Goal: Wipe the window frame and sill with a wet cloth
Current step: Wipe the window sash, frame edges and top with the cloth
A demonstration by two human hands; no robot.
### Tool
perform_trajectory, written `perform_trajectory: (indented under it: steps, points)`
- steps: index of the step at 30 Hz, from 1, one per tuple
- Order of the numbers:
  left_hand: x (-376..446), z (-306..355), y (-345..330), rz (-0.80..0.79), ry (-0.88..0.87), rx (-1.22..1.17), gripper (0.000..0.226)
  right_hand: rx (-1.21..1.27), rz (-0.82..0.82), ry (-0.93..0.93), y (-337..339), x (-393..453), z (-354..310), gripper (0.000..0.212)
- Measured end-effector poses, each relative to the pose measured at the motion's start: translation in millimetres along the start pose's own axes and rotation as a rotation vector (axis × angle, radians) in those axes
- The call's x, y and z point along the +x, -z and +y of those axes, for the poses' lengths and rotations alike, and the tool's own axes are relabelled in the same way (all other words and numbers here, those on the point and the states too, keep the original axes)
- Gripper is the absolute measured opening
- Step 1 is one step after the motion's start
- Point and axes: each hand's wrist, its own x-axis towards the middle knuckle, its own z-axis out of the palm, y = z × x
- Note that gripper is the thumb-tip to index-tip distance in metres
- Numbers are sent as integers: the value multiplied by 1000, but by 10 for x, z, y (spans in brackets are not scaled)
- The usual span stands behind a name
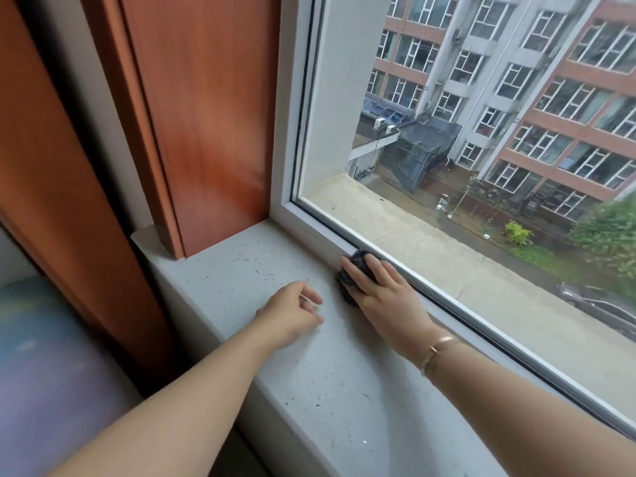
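A dark, bunched cloth [358, 261] lies where the grey speckled sill [241, 270] meets the bottom rail of the white window frame [309, 225]. My right hand [385, 297] lies on top of the cloth with straight fingers and presses it against the rail; much of the cloth is hidden under the palm. My left hand [292, 313] rests on the sill to the left, apart from the cloth, its fingers loosely curled and holding nothing. Dark specks of dirt dot the sill.
A reddish-brown wooden panel [206, 115] stands on the sill's far left end. A brown curtain [51, 166] hangs at the left. The glass pane [481, 132] runs along the right, with buildings outside. The sill's front edge drops off toward the lower left.
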Motion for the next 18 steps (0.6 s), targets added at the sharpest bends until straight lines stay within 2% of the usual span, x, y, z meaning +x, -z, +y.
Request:
perform_trajectory:
  steps: [1, 5, 8, 11, 14, 18]
  points:
    - [36, 22, 24, 3, 6, -15, 18, -1, 4, 1, -31, 109, -27, 47]
    - [310, -95, 508, 193, -16, 287, 17, 8, 18, 18, -135, 590, -142, 43]
    - [493, -251, 824, 261, 34, 309, 22, -39, 36, -3, -195, 924, -223, 44]
    - [513, -354, 954, 251, 46, 316, 28, -11, 31, -26, -172, 1168, -314, 53]
    - [502, -384, 971, 227, 19, 295, 30, -20, 38, -6, -118, 962, -259, 40]
    - [509, -419, 1004, 211, 0, 241, 29, 27, 63, 11, -89, 611, -164, 48]
